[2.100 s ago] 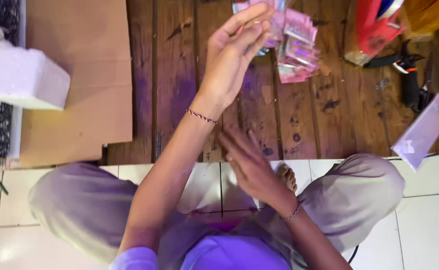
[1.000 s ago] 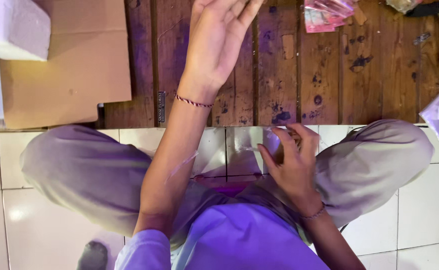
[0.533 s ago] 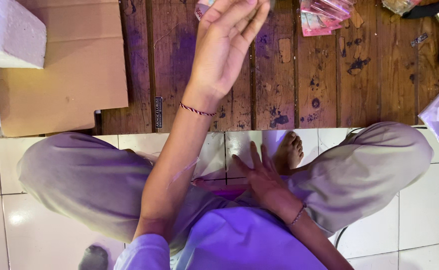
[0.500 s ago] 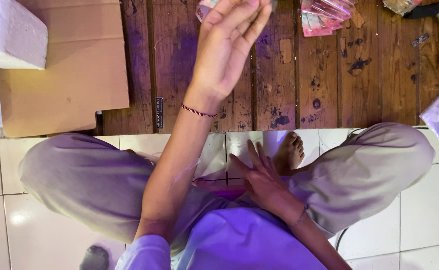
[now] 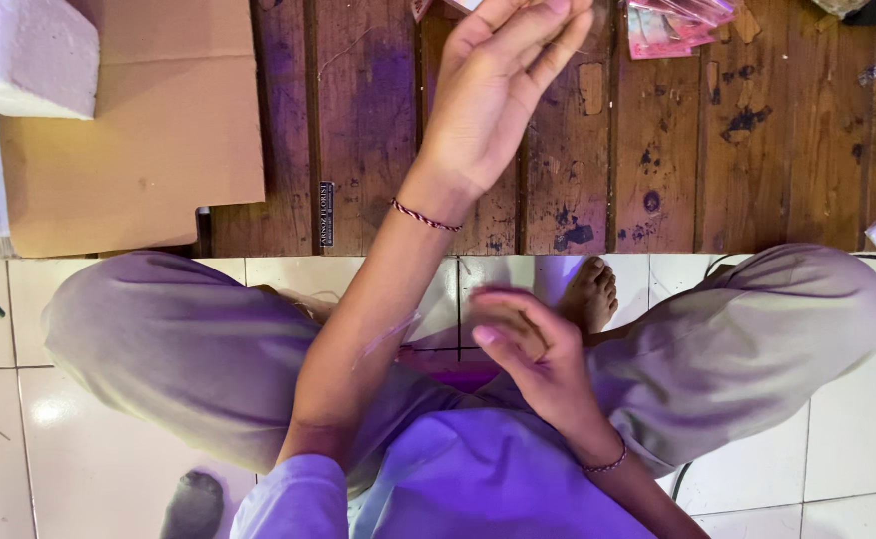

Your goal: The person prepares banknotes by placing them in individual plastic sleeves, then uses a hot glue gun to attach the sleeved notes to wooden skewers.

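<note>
Two hands, doing different jobs right now: my left hand (image 5: 498,95) is stretched out over the dark wooden floor (image 5: 597,180) with the fingertips pinched together at the top edge of the shot, seemingly on a fine thread (image 5: 383,334) — I can't tell for sure, the tips run out of view. My right hand (image 5: 533,349) sits low by my crossed legs, fingers loosely curled, not obviously clamped on anything. Biggest risk as I see it: that thread is nearly invisible against the boards, so it could slip from the pinch or snag on my bare foot (image 5: 589,294) or the red-and-white wrist band (image 5: 426,215). Packaging-wise — a small stack of pink flat packets (image 5: 672,22) lies on the boards at top right, a flattened brown cardboard sheet (image 5: 133,150) at left with a white foam block (image 5: 23,50) on its corner, and a little dark label (image 5: 326,213) is stuck at the floorboard edge.
</note>
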